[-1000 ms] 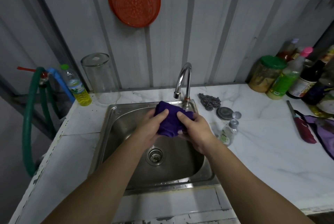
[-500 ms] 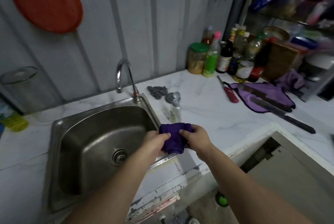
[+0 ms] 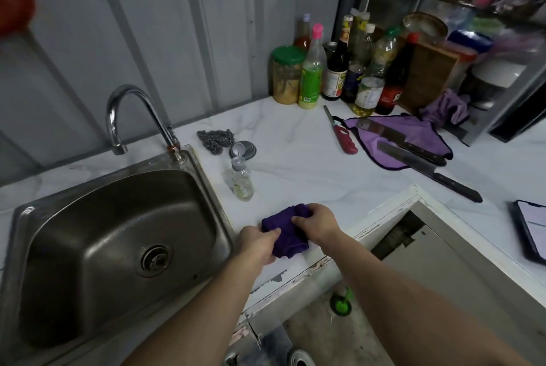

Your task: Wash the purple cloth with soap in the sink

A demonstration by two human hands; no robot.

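Observation:
The dark purple cloth [image 3: 286,232] is bunched on the white marble counter [image 3: 310,165], just right of the steel sink [image 3: 118,232]. My left hand [image 3: 258,244] grips its near left side and my right hand [image 3: 316,222] pinches its far right edge. A small clear soap bottle [image 3: 241,179] with its flip cap open stands on the counter just beyond the cloth. The curved tap [image 3: 133,114] rises at the sink's back; no water runs from it.
A steel scourer [image 3: 215,138] and a round metal lid [image 3: 243,148] lie behind the soap bottle. A red lighter [image 3: 341,135], two knives [image 3: 425,165] on a lilac cloth [image 3: 399,135], many bottles and jars [image 3: 339,70] and a phone [image 3: 531,230] fill the right side.
Both hands carried the cloth out of the sink, rightward over its rim, and brought it down onto the counter. My view swung right.

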